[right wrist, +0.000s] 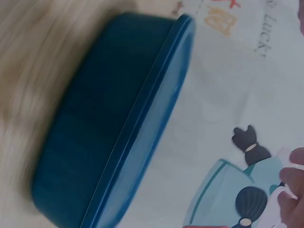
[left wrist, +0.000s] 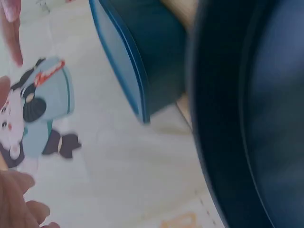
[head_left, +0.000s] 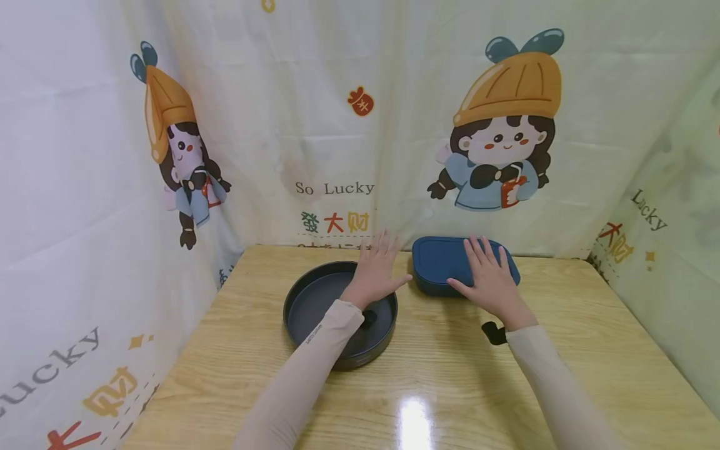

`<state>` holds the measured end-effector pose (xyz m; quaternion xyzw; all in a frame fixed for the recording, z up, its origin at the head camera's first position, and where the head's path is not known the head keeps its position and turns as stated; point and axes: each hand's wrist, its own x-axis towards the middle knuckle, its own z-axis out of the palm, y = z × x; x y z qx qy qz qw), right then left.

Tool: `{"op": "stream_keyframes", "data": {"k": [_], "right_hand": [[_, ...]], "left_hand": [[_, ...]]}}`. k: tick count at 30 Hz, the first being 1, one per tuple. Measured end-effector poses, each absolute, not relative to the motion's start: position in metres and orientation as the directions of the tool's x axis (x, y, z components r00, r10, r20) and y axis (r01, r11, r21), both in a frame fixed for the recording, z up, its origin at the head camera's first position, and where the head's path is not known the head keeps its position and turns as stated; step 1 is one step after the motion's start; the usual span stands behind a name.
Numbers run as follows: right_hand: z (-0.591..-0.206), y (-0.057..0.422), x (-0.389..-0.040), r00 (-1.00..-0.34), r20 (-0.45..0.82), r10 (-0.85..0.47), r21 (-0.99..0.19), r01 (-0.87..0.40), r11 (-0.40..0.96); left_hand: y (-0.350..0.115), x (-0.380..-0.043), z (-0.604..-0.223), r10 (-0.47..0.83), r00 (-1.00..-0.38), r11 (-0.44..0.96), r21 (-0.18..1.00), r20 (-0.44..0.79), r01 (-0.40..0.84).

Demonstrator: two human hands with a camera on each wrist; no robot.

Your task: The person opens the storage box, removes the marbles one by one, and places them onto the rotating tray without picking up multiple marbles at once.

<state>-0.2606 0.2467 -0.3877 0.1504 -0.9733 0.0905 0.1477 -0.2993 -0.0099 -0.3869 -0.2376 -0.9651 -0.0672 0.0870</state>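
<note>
A round dark baking pan (head_left: 304, 306) with a low wall stands on the left of the wooden table. My left hand (head_left: 375, 275) is held above its far right side, fingers spread and holding nothing. To the right, against the back, sits a blue rectangular lidded box (head_left: 439, 259). Over the box's right part in the head view hovers my right hand (head_left: 490, 284), its fingers straight and spread. The right wrist view shows the box's side and its closed lid (right wrist: 137, 142). Part of the pan and of the lid is hidden behind the hands and left sleeve.
A pale printed curtain (head_left: 405, 137) with cartoon figures hangs along the back and both sides of the table (head_left: 450, 375). Small black pieces show by both wrists, one beside the right cuff (head_left: 495, 333). Light glares off the front of the tabletop.
</note>
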Motion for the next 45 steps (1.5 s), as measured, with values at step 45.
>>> {"op": "stream_keyframes", "data": {"k": [45], "right_hand": [[-0.462, 0.32, -0.307, -0.955, 0.101, -0.279, -0.106, -0.289, 0.951]], "left_hand": [[0.12, -0.323, -0.46, 0.509, -0.861, 0.858, -0.064, -0.022, 0.509]]}}
